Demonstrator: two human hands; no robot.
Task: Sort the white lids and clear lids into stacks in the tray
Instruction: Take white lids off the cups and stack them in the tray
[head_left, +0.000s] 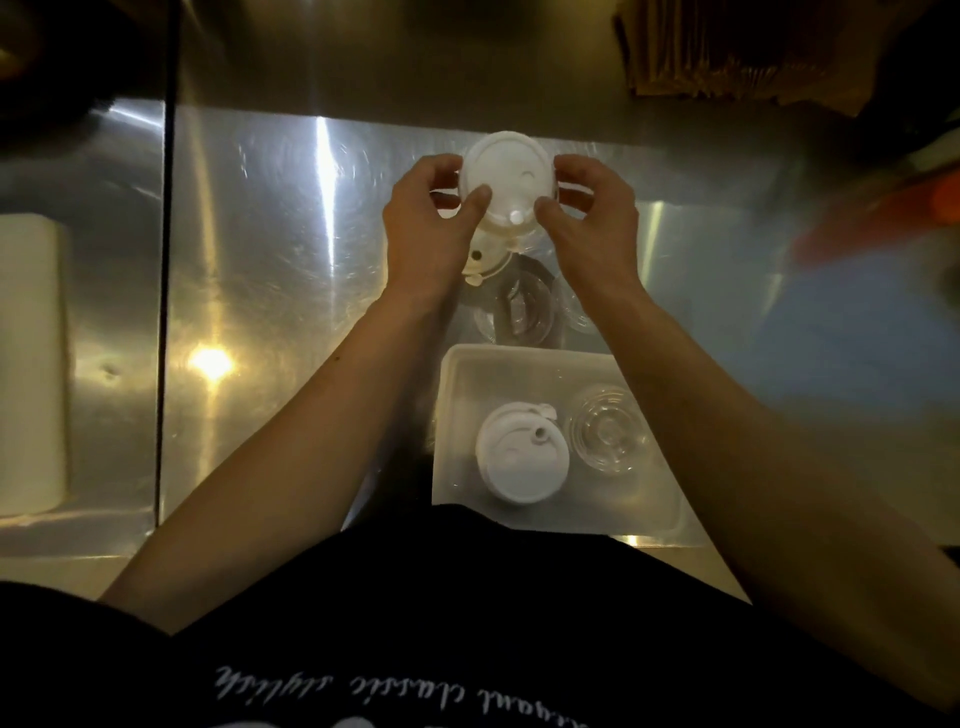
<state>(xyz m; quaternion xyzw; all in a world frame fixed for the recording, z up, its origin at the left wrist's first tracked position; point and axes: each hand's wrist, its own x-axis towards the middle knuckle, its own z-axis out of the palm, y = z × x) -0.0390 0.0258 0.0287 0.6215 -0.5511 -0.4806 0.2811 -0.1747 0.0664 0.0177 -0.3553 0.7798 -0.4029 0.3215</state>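
I hold a white lid (506, 174) above the steel counter with both hands. My left hand (426, 228) grips its left edge and my right hand (592, 218) grips its right edge. Beneath it lies another white lid (485, 257), and several clear lids (522, 312) sit just beyond the tray. The white plastic tray (457, 395) stands near me. Inside it, a stack of white lids (519, 460) sits on the left and a stack of clear lids (608, 439) on the right.
A steel counter (270, 270) spreads to the left, with a seam (166, 312) and a white roll (31, 364) at the far left. A blurred blue and orange shape (852, 312) lies on the right. Brown packets (727, 47) stand at the back right.
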